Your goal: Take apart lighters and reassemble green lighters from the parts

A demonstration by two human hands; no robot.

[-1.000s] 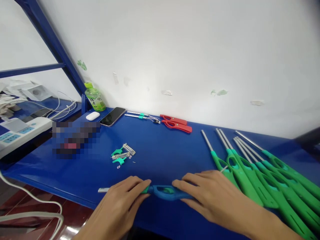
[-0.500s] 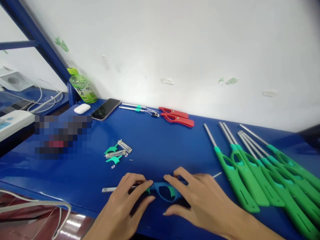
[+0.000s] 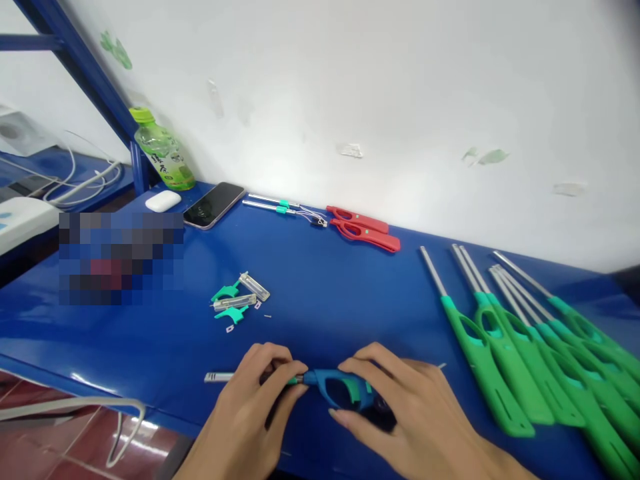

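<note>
A blue gas lighter handle [image 3: 345,390] with a teal trigger [image 3: 354,387] in its loop lies low over the table's front. My left hand [image 3: 257,400] pinches the teal-ended silver nozzle tube [image 3: 219,377], whose slotted tip sticks out to the left. Its teal end meets the handle's narrow neck; whether the two are joined I cannot tell. My right hand [image 3: 405,400] is curled round the handle's right part and hides most of it. Beyond the hands lie clear fuel tanks [image 3: 235,303], teal triggers [image 3: 233,314] and tiny pieces.
Several assembled green lighters [image 3: 493,373] lie at the right. Two red lighter shells [image 3: 367,233] and two wired nozzle tubes [image 3: 267,207] lie by the wall. A phone [image 3: 215,205], a white case [image 3: 163,201] and a green bottle [image 3: 163,153] stand or lie far left.
My left thumb and fingers have closed together on the tube near the handle's neck. My right hand stays round the handle. The view has shifted a little.
</note>
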